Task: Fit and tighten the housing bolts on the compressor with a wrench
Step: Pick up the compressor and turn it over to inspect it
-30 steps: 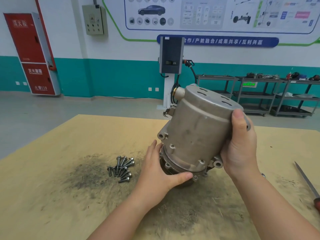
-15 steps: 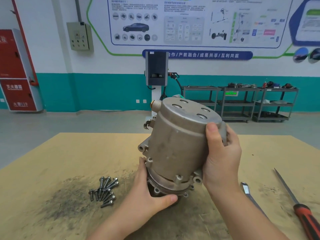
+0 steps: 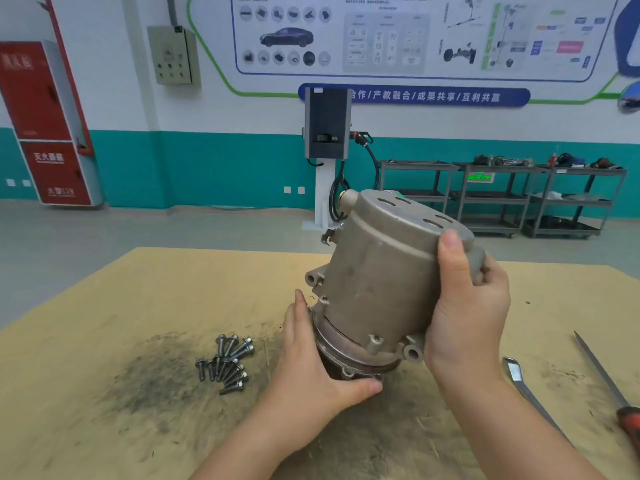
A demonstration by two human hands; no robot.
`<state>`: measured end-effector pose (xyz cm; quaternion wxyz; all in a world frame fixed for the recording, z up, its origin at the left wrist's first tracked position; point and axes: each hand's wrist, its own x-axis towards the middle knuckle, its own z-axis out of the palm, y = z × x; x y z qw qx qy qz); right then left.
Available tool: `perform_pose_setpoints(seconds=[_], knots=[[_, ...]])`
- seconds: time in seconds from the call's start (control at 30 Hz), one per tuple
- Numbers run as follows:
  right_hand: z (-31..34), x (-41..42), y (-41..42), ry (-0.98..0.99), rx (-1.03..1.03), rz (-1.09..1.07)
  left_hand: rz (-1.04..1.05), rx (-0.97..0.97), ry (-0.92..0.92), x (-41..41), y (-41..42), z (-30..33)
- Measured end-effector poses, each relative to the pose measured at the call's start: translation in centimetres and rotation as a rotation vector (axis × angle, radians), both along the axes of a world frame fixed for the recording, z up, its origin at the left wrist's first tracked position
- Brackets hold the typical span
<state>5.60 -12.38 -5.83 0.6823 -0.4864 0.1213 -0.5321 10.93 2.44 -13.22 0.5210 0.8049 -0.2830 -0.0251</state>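
A grey metal compressor (image 3: 377, 285) stands tilted on the wooden table (image 3: 138, 296), its top leaning to the right and away from me. My left hand (image 3: 311, 368) grips its lower end, thumb curled under the rim. My right hand (image 3: 464, 306) grips the upper right side, thumb on the top edge. Several dark housing bolts (image 3: 227, 363) lie in a loose pile to the left of the compressor. A flat metal wrench (image 3: 523, 386) lies on the table to the right, partly hidden by my right forearm.
A screwdriver (image 3: 609, 386) with a red handle lies near the table's right edge. A dark greasy stain (image 3: 156, 372) covers the table left of the bolts. Beyond the table stand a charging post (image 3: 327, 161) and metal shelf carts (image 3: 502, 199).
The view shifted, so the wrench and the screwdriver have come into sight at the right. Both hands keep their hold on the compressor, which stays tilted.
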Motion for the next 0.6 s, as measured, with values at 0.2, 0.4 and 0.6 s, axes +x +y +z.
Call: perform_pose_setpoints(seconds=[0.2, 0.4, 0.6], knots=[[0.0, 0.0, -0.2, -0.045, 0.044, 0.026, 0.102, 0.019, 0.018, 0.7, 0.8, 0.8], [-0.7, -0.1, 0.4, -0.033, -0.021, 0.032, -0.034, 0.078, 0.069, 0.9, 0.9, 0.0], [-1.2, 0.2, 0.3, -0.021, 0.005, 0.032, -0.065, -0.005, 0.072, -0.5, 0.3, -0.2]])
